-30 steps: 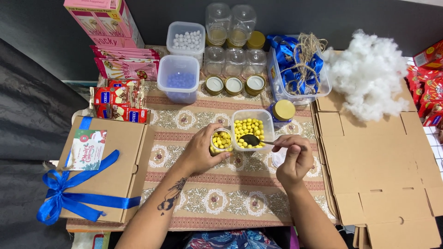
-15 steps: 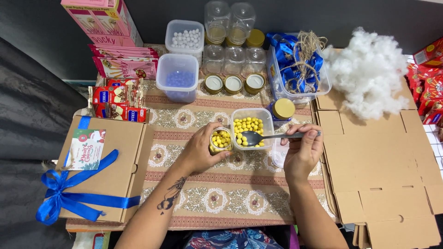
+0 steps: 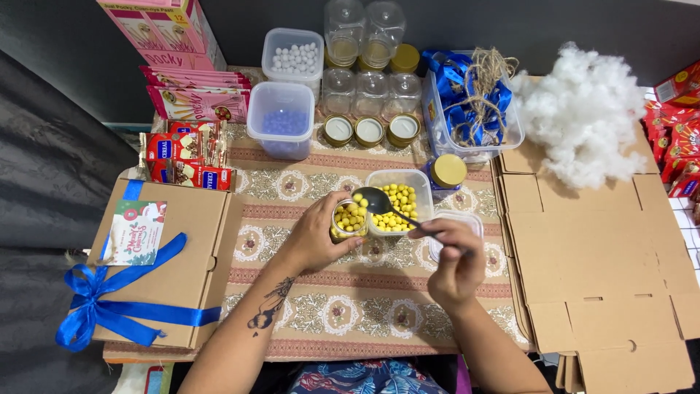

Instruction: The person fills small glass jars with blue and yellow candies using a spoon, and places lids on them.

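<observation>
My left hand (image 3: 315, 232) grips a small glass jar (image 3: 348, 219) partly filled with yellow candy balls, held upright on the patterned table runner. My right hand (image 3: 453, 257) holds a dark spoon (image 3: 373, 201) by its handle, its bowl tilted over the jar's mouth. Right beside the jar stands an open clear tub (image 3: 399, 206) of yellow candy balls. A clear lid (image 3: 475, 220) lies under my right hand's far side.
A cardboard gift box with blue ribbon (image 3: 149, 266) lies at left, flat cardboard (image 3: 605, 270) at right. Behind are tubs of blue (image 3: 281, 122) and white balls (image 3: 294, 55), empty jars (image 3: 372, 91), gold lids (image 3: 370, 130), snack packets (image 3: 191, 157), ribbon tub (image 3: 470, 102), white stuffing (image 3: 583, 113).
The spoon has moved left from the tub of yellow balls to the mouth of the jar. My right hand shifted left and down with it; the left hand stayed on the jar.
</observation>
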